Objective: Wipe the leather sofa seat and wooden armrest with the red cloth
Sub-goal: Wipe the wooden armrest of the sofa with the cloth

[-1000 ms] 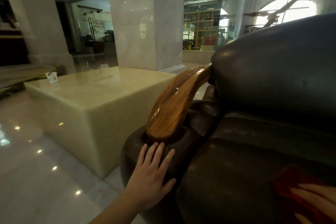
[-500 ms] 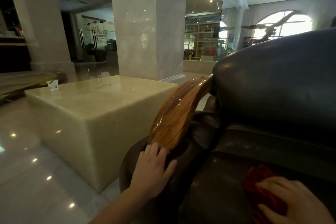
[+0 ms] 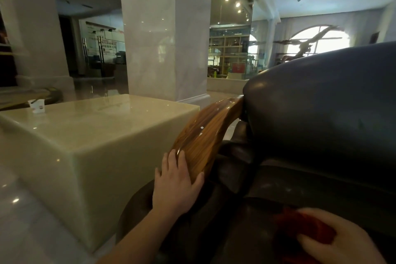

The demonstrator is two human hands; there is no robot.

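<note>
The right hand [image 3: 340,240] is cut off at the frame's 5 o'clock corner; the blurred cloth [image 3: 300,227] bunched in its grip lies on the seat [image 3: 246,231], showing at the hand's 10 o'clock. The left hand [image 3: 174,186] lies flat, fingers released, on the armrest [image 3: 203,137]. A stone block [image 3: 96,135] stands at 9 o'clock.

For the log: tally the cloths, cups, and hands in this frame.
Red cloth: 1
White cup: 1
Hands: 2, left hand and right hand
Total: 4
</note>
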